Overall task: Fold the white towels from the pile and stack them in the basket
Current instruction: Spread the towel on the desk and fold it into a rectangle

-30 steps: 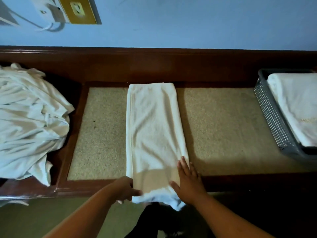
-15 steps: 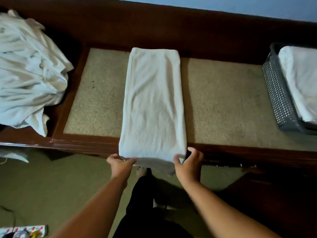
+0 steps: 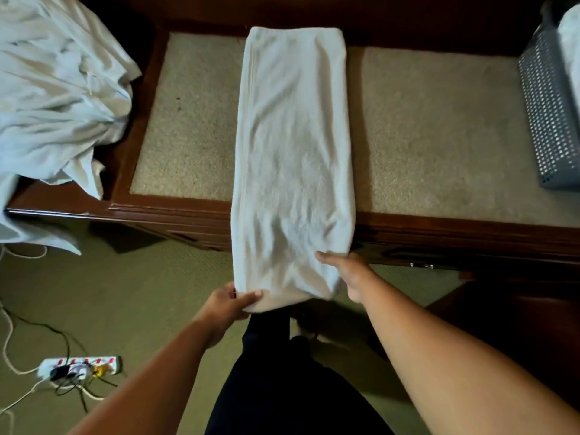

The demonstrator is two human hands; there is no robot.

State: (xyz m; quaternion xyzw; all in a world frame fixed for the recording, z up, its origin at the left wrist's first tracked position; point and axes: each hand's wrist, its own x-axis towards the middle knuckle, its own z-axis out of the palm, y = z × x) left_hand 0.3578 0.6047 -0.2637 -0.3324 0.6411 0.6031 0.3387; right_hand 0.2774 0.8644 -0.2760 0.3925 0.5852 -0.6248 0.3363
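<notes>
**Both hands on the towel's near end**

The desk, dark wood round a beige top, runs across in front of me. On its left end sits the pile of crumpled white towels, one corner hanging over the front edge. In the middle lies the towel, folded into a long strip that reaches from the back of the desk out past its front edge. The grey perforated basket stands at the far right, cut off by the frame, with white cloth showing inside.

My left hand pinches the towel's near left corner, thumb on top. My right hand grips the right edge close to that same end, thumb over the cloth and fingers hidden under it. The near end is off the desk, held between my hands.

A power strip with cables lies on the floor, lower left.
</notes>
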